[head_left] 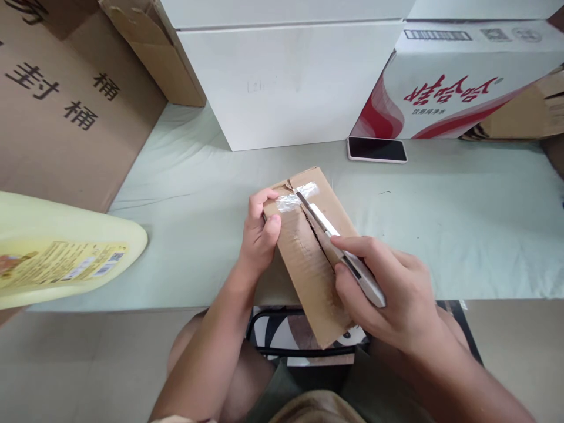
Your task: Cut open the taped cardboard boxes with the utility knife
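Observation:
A small brown cardboard box (pixel 308 270) lies near the front edge of a pale green surface (pixel 462 229), its top seam sealed with clear tape (pixel 299 197). My left hand (pixel 259 235) grips the box's left edge, fingers curled round it. My right hand (pixel 392 288) is closed on a white utility knife (pixel 339 247). The knife's blade lies along the centre seam, its tip at the tape near the box's far end.
A white box (pixel 291 82) and a red-and-white printed carton (pixel 449 82) stand at the back. A phone (pixel 377 149) lies face up before them. Large brown cartons (pixel 66 100) stand at the left, with a yellow plastic jug (pixel 61 252) lying in front.

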The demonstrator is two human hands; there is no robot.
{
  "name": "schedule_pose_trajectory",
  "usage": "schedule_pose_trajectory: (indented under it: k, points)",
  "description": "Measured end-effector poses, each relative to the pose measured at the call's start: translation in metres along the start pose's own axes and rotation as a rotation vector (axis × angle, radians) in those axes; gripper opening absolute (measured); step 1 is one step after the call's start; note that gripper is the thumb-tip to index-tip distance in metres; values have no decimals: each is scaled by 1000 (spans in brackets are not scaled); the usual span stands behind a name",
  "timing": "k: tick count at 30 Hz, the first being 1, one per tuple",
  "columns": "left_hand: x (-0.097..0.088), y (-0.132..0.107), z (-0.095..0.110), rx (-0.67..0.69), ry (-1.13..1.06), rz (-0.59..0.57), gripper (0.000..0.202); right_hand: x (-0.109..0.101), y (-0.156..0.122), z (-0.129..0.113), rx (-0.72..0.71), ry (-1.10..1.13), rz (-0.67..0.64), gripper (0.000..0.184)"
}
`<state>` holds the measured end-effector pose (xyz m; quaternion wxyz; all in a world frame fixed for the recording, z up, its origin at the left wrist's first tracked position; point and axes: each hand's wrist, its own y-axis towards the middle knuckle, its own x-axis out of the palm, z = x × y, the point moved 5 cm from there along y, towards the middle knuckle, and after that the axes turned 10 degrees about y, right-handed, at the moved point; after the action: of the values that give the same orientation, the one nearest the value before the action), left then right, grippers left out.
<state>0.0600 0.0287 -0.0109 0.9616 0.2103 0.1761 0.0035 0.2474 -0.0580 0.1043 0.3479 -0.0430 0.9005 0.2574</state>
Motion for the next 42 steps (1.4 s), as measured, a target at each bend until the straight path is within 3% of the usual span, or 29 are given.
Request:
schedule_pose_trajectory:
  k: [33, 42]
  points:
    - [1, 0, 0, 0, -1, -9, 40, 4, 2, -1, -98, -46, -31, 20]
    - [1, -1, -2, -17, -5, -4, 46, 6, 5, 3, 62, -49, 18, 23]
